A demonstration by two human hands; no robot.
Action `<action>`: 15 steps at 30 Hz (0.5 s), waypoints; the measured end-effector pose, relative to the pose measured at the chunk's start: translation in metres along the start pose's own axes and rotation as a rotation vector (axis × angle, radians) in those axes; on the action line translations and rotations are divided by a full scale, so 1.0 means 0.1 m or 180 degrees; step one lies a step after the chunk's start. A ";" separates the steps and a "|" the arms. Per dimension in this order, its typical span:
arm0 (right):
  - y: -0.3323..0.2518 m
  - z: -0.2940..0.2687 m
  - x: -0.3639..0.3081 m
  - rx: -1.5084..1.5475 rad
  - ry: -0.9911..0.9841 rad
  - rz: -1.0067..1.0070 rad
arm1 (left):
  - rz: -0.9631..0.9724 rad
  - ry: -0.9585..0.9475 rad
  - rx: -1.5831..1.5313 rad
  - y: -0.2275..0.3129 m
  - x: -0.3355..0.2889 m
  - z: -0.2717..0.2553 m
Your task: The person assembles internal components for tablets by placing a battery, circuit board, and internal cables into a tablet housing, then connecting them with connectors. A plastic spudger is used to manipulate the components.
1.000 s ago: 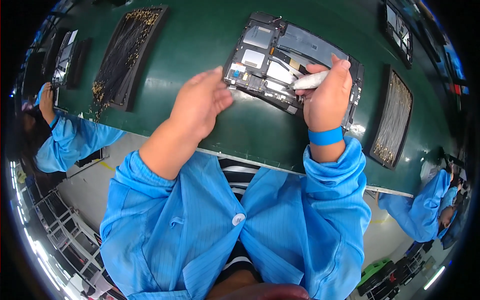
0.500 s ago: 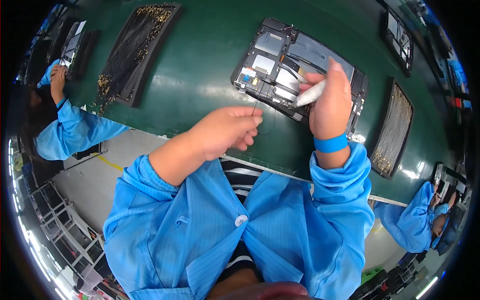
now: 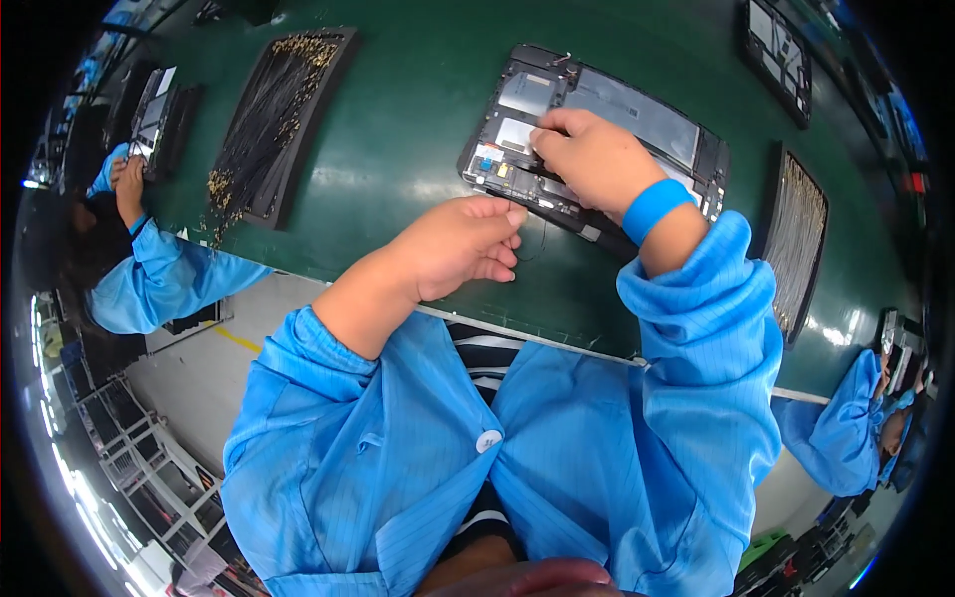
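Observation:
An opened tablet-like device (image 3: 686,139) lies on the green table, its battery packs and circuit board exposed. My left hand (image 3: 463,244) is at its near left edge, thumb and forefinger pinched on a thin black cable (image 3: 544,242) that loops down beside the fingers. My right hand (image 3: 602,164), with a blue band at its wrist, is over the middle of the device, palm down and fingers curled. Whatever those fingers hold is hidden under the hand.
To the left stands a black tray (image 3: 284,179) heaped with black cables with gold ends. Another cable tray (image 3: 796,239) is at the right, below a second opened device (image 3: 779,60). Co-workers in blue sleeves (image 3: 164,279) sit on both sides.
My right hand has turned palm down and shifted left over the device. The white, pen-like tool it held is now out of sight. My left hand keeps its pinch, almost unmoved.

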State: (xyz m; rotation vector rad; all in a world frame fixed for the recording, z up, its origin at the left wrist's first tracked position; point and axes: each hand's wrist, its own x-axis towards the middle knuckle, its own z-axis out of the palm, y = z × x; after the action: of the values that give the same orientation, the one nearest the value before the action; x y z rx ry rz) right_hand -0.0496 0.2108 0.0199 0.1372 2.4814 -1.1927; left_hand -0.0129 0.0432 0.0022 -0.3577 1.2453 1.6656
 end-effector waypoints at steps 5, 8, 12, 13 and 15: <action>0.04 0.06 0.10 -0.0529 0.0072 -0.0734 | 0.0001 0.0097 -0.0006 0.00 0.01 0.00; -0.10 -0.03 0.01 -0.0407 -0.0148 -0.0205 | 0.0002 0.0095 -0.0010 0.00 0.00 0.01; -0.13 -0.07 0.00 0.0224 -0.0633 0.0063 | 0.0014 0.0075 0.0022 -0.04 0.00 0.01; -0.12 -0.08 0.00 0.0264 -0.0702 0.0107 | -0.0014 0.0041 0.0095 -0.02 -0.01 0.03; 0.01 -0.17 -0.02 0.0505 -0.0129 -0.0027 | -0.0016 0.0147 0.0082 0.00 -0.02 0.03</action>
State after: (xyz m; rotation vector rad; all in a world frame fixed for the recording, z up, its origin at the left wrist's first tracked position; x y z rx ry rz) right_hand -0.0526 0.2241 0.0296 0.1435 2.3536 -1.3816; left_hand -0.0113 0.0448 0.0046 -0.3852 1.2976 1.6438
